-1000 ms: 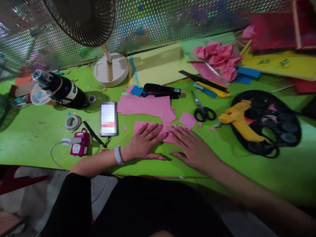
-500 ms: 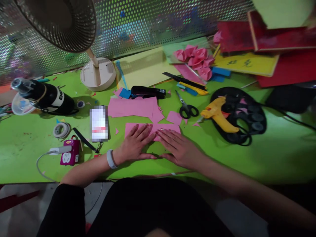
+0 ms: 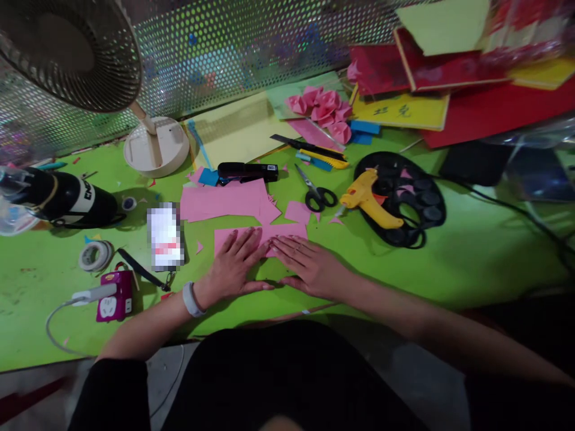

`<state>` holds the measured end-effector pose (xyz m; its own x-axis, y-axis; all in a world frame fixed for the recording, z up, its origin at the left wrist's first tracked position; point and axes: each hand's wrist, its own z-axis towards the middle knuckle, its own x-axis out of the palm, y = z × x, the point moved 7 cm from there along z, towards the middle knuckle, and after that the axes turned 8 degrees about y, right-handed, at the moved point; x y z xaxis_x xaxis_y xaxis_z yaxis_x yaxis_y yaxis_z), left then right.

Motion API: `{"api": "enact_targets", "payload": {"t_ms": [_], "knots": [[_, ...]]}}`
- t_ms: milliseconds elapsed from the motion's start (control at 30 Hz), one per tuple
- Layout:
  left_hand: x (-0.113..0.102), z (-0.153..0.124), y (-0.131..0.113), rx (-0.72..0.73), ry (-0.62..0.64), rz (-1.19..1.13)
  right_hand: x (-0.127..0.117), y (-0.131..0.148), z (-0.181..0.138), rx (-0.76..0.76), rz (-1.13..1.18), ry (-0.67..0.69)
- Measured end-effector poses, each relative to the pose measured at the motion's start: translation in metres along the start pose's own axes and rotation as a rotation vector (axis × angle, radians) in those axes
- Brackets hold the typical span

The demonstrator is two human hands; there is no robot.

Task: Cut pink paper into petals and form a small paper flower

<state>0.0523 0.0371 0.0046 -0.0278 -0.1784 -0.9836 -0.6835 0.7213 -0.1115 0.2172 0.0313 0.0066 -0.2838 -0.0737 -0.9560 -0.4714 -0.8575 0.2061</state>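
My left hand and my right hand lie flat, fingers spread, on a strip of pink paper on the green table. The fingertips of both hands nearly meet in the middle of the strip. A larger pink sheet and a small pink scrap lie just beyond. A white band is on my left wrist.
Black scissors, a yellow glue gun on a black tray, a black stapler, a phone, a tape roll, a black bottle, a fan base, pink paper flowers and stacked coloured boards.
My hands stay pressed flat on the pink strip. The camera has swung to the right, so everything on the table has slid leftward in view.
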Motion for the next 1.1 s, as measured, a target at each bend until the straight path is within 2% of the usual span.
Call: {"api": "enact_targets", "payload": {"t_ms": [400, 633, 867, 1100], "knots": [[-0.003, -0.001, 0.001, 0.010, -0.077, 0.009, 0.002, -0.004, 0.001, 0.034, 0.041, 0.014], [-0.001, 0.000, 0.001, 0.006, -0.025, -0.012, 0.008, -0.006, 0.003, 0.060, 0.027, 0.073], [0.000, 0.001, 0.002, 0.008, -0.005, -0.025, 0.012, -0.008, 0.002, 0.067, 0.020, 0.075], [-0.007, -0.005, 0.006, 0.067, 0.070, -0.034, 0.014, -0.013, -0.009, 0.036, -0.054, 0.114]]}}
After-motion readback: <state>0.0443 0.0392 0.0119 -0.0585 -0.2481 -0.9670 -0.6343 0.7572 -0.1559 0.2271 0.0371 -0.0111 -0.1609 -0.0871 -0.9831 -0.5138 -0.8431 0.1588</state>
